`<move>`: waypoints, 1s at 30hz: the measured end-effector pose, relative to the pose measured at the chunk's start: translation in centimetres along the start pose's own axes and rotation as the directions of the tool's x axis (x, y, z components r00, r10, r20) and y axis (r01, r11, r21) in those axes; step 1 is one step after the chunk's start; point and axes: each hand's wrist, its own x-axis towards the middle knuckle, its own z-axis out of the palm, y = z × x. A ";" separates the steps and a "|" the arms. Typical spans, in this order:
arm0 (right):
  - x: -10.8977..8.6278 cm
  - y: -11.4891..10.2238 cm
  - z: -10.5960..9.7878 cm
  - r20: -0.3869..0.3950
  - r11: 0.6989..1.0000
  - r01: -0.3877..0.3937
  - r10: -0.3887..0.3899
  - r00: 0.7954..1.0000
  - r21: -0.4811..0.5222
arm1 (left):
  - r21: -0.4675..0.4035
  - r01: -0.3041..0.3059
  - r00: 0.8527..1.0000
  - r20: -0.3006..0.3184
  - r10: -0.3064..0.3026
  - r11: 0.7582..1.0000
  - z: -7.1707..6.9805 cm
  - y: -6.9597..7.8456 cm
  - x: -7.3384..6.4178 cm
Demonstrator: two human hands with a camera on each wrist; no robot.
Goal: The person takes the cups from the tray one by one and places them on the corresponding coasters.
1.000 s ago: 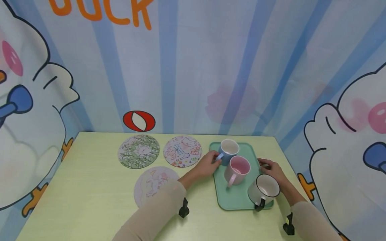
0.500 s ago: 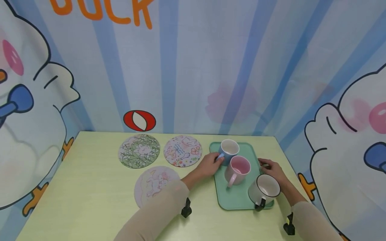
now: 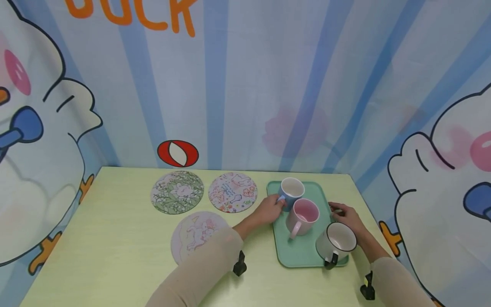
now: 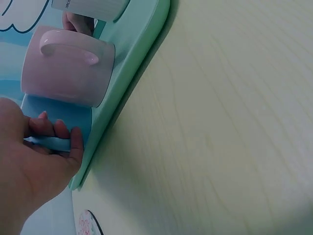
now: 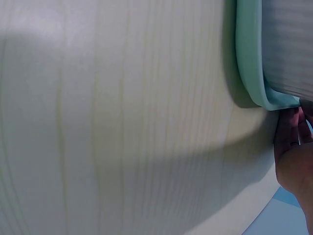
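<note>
A green tray [image 3: 295, 253] on the table bears three mugs. At its back stands a blue mug [image 3: 290, 192], white inside; my left hand [image 3: 269, 209] grips its handle [image 4: 51, 143] from the left, fingers curled round it. Just in front, a pink mug [image 3: 302, 217] stands upright with its handle toward me. A white mug [image 3: 335, 242] with a black rim and black handle stands at the tray's front right. My right hand [image 3: 348, 219] holds the tray's right edge beyond the white mug, its fingertips partly hidden in the right wrist view.
Three round patterned mats lie left of the tray: a green floral mat [image 3: 177, 192], a colourful mat [image 3: 232, 192] and a pink mat [image 3: 193, 230], which the left sleeve [image 3: 207, 264] partly covers. A striped cartoon curtain [image 3: 245, 85] hangs behind the table.
My left hand has moved slightly right and its fingers have closed further round the blue mug's handle. The mugs, the tray and my right hand stay in place.
</note>
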 end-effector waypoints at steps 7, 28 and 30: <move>-0.2 -0.1 0.0 -0.001 1.000 0.002 -0.002 1.000 0.003 | 0.000 0.013 1.000 -0.006 -0.013 1.000 0.2 0.5 0.1; -0.9 -2.5 -0.8 0.035 0.999 -0.004 0.002 0.999 0.052 | 0.061 -0.034 0.999 -0.033 0.036 0.998 1.0 -0.7 -0.1; -0.7 -1.9 -0.6 0.032 0.999 -0.004 0.002 0.999 0.046 | 0.061 -0.047 0.998 -0.042 0.050 0.997 0.9 -0.8 -0.2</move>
